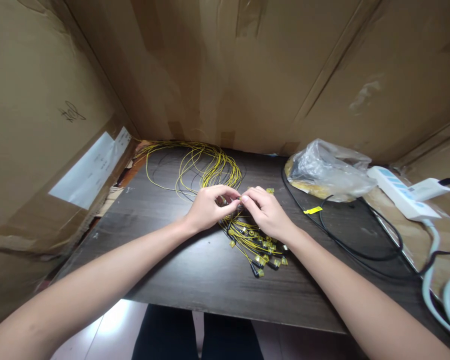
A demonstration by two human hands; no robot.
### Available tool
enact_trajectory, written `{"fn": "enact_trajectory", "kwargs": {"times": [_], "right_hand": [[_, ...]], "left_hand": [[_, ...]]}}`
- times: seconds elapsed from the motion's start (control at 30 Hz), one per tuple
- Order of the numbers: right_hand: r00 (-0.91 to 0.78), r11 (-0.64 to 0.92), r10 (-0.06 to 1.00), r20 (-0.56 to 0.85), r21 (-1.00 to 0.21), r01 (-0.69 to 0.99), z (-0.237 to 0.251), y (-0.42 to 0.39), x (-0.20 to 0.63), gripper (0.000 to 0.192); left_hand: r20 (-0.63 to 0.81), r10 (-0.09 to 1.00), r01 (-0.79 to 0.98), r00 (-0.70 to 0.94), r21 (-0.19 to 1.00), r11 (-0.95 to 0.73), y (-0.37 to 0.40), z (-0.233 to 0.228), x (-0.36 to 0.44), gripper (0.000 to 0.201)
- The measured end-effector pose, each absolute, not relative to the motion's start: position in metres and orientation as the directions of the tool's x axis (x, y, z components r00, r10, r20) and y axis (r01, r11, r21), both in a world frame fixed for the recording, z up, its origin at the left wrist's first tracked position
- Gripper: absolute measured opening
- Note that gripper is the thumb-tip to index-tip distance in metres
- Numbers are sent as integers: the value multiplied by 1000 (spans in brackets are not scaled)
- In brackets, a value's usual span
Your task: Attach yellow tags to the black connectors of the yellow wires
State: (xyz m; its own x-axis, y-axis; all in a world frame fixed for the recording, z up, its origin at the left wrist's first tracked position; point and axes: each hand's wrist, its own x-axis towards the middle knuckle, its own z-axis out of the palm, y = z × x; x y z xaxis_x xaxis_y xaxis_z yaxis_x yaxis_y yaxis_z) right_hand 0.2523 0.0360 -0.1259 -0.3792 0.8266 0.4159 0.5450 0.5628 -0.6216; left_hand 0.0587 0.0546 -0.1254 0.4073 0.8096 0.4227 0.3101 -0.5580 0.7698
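Note:
My left hand (214, 206) and my right hand (263, 209) meet fingertip to fingertip over the middle of the dark table. Both are closed in a pinch around a small black and yellow piece, mostly covered by the fingers; it looks like the end of a cable. Beneath them lies a bunch of thin yellow cables (243, 245) whose black plug ends carry clear yellowish caps (261, 260). Behind my left hand the long yellow cable lengths (219, 170) spread in loose loops toward the back left.
Cardboard walls (217, 75) enclose the dark table (165, 280) at the back and sides. At the right lie a clear plastic bag (330, 167), a white power strip (403, 192) and a black cable (345, 250) with a yellow tag (313, 210).

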Motion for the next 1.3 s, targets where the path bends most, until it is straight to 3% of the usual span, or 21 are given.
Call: {"fn": "enact_trajectory", "kwargs": {"times": [0.13, 0.37, 0.67, 0.9, 1.13, 1.3], "right_hand": [[-410, 568, 823, 393, -596, 567, -126, 37, 252, 35], [-379, 561, 828, 414, -620, 548, -122, 35, 255, 11], [-409, 517, 853, 324, -635, 574, -125, 36, 254, 35], [-377, 528, 849, 371, -642, 556, -124, 35, 254, 13], [-398, 478, 875, 276, -630, 613, -127, 37, 254, 36], [-357, 496, 868, 345, -615, 612, -124, 34, 253, 13]], "left_hand": [[438, 790, 307, 429, 752, -584, 55, -126, 59, 7], [391, 815, 293, 427, 793, -534, 55, -126, 59, 9], [443, 779, 278, 445, 758, -590, 55, -127, 59, 8], [400, 811, 272, 428, 798, -537, 56, -130, 58, 7], [430, 787, 273, 443, 771, -575, 57, -130, 59, 8], [393, 816, 279, 423, 801, -530, 57, -129, 59, 8]]}}
